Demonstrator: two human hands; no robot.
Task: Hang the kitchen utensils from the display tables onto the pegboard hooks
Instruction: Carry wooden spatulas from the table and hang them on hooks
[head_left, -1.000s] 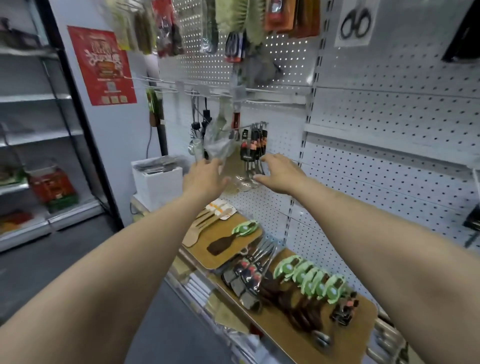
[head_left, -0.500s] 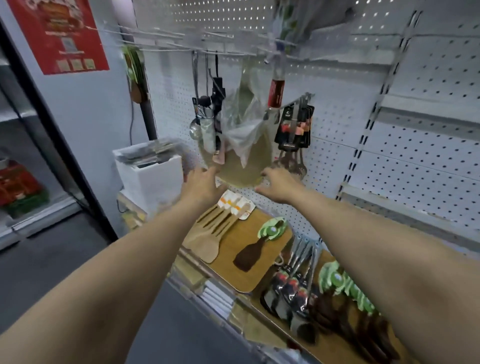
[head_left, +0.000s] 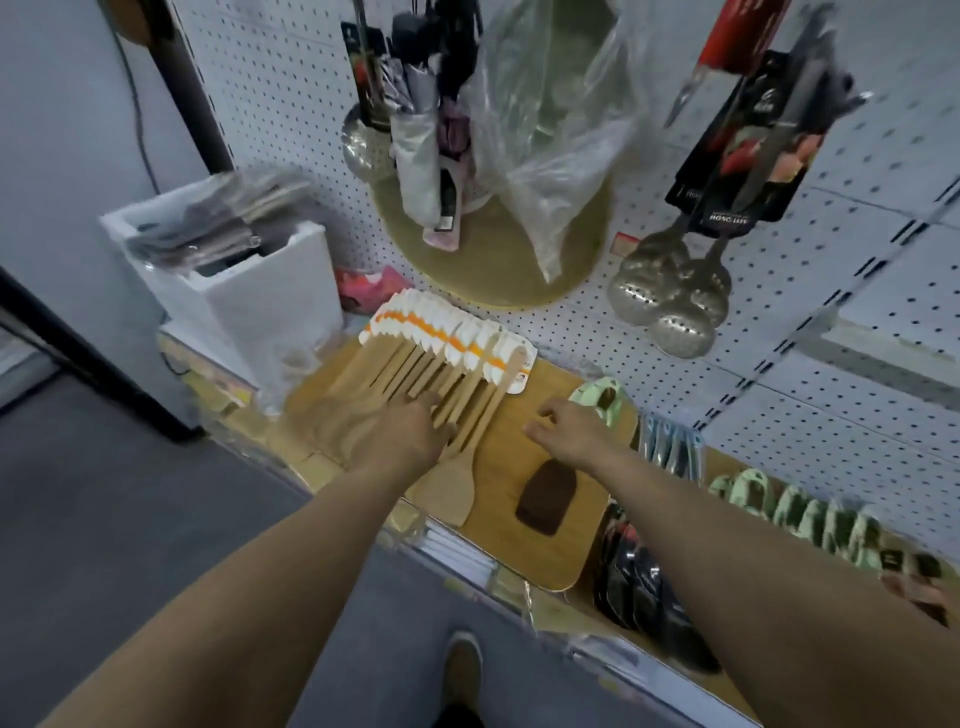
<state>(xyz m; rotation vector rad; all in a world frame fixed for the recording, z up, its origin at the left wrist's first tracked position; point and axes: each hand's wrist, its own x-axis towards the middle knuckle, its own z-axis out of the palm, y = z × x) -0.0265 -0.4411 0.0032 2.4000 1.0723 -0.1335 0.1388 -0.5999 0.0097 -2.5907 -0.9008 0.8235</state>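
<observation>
The wooden spatulas (head_left: 441, 384) lie fanned on the tabletop (head_left: 561, 561), carded ends far, blades near. The left hand (head_left: 400, 436) rests spread across their handles. The right hand (head_left: 571, 431) hovers just right, loosely curled and holding nothing.

Carded wooden spatulas (head_left: 441, 374) lie fanned on the display table (head_left: 561, 566) below the pegboard (head_left: 779, 374).
</observation>
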